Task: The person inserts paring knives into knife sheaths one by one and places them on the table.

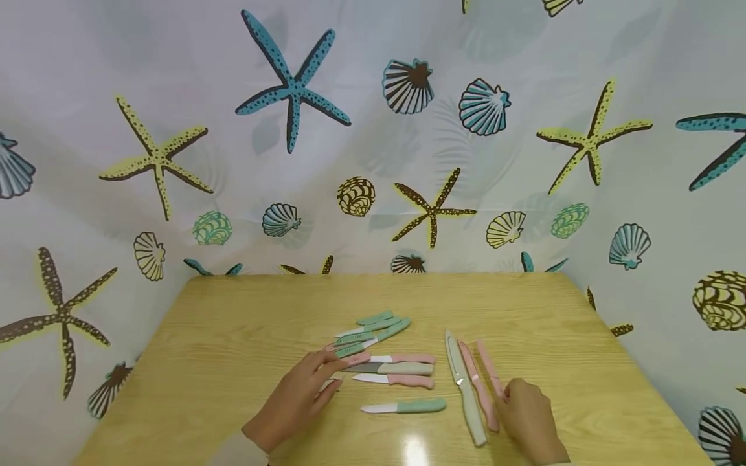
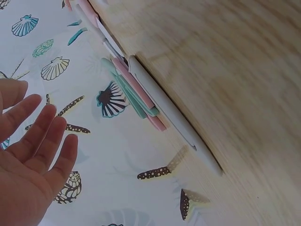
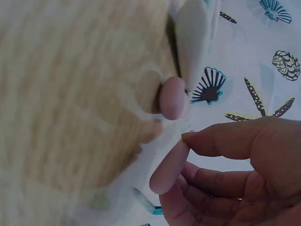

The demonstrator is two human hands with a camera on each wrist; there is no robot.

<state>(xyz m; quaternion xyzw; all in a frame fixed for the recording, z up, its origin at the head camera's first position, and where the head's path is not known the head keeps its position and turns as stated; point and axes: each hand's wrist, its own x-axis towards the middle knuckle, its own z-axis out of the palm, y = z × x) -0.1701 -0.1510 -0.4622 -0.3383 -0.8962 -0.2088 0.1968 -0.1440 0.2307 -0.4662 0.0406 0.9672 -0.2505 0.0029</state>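
Observation:
My right hand [image 1: 527,417] pinches a pink knife [image 1: 488,364] by its handle [image 3: 169,167] between thumb and fingers, at the right end of the group. Left of it lie another pink knife [image 1: 479,387], handle toward me, and a longer cream knife [image 1: 466,391]. My left hand [image 1: 304,393] hovers by the left side of the knives, fingers loosely extended in the left wrist view. Its fingertips overlap a pink sheath [image 1: 357,360] in the head view. A whitish sheath [image 2: 164,103] lies by that hand, mostly hidden under it from above.
In the middle, pink-handled knives [image 1: 410,381] and a cream-handled knife with a dark blade [image 1: 402,368] lie crosswise. Nearer me is a green-handled knife [image 1: 421,406]. Green knives and sheaths [image 1: 375,318] overlap behind. A patterned cloth [image 1: 373,142] surrounds the wooden table [image 1: 250,323].

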